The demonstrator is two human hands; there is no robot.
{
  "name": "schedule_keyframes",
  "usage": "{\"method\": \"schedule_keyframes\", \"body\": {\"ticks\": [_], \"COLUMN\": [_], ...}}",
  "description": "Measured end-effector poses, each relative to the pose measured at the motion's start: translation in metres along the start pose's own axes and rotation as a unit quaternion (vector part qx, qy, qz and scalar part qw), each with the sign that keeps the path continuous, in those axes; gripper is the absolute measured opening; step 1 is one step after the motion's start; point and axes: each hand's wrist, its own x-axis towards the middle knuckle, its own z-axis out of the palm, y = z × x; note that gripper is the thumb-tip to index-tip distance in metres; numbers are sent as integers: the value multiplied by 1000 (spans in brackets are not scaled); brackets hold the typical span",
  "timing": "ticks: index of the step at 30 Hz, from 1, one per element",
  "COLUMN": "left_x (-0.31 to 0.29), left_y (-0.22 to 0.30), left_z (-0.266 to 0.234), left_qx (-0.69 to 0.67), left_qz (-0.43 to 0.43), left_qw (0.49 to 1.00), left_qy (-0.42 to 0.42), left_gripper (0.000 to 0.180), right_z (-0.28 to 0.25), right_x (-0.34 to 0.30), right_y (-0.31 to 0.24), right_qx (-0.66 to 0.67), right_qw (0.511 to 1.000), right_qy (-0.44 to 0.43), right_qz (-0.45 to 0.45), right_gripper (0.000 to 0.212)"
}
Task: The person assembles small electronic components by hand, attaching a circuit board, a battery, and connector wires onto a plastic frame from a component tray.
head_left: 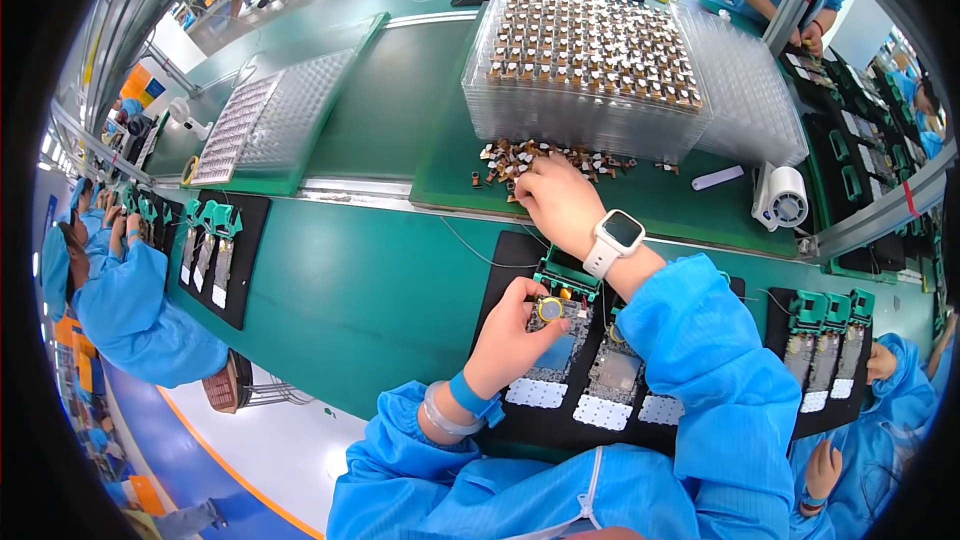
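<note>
My left hand (pixel 508 332) grips the left edge of a circuit board (pixel 558 345). Its thumb and forefinger lie either side of a round silver disc (pixel 550 310) with a yellow rim. The board's top end sits at a green fixture (pixel 566 274); a white dotted panel (pixel 537 393) is at its lower end. Farther up, my right hand (pixel 560 198), with a white watch at the wrist, reaches into a loose pile of small brown-and-white parts (pixel 600 162). Its fingers are bent together, and what they pinch is hidden. Another board (pixel 612 375) lies right beside the first.
Behind the pile stands a stack of clear trays (pixel 590 110) filled with small parts. A small white fan (pixel 782 196) and a white strip (pixel 718 178) are to its right. More boards on black mats (pixel 225 285) lie left and right. Co-workers sit at both sides.
</note>
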Motion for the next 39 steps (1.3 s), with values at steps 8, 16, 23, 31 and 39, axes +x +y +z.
{"method": "schedule_keyframes", "body": {"ticks": [8, 16, 23, 31, 39], "left_x": [-5, -6, -7, -7, -8], "left_y": [14, 16, 22, 22, 22], "left_z": [0, 5, 6, 6, 6], "left_qx": [10, -5, -29, -46, -47], "left_qz": [4, 33, 39, 37, 42], "left_qw": [1000, 999, 998, 998, 997], "left_qy": [26, 42, 38, 33, 32], "left_gripper": [25, 24, 20, 21, 22], "right_z": [-59, -88, -89, -87, -86], "right_x": [-32, -77, -83, -83, -83], "right_y": [-39, -57, -57, -56, -58], "right_qx": [224, 247, 198, 167, 191], "right_qw": [967, 968, 980, 986, 981], "right_qy": [-12, -18, -19, -15, -20], "right_qz": [118, 50, 10, -4, 15], "right_gripper": [9, 16, 17, 18, 15]}}
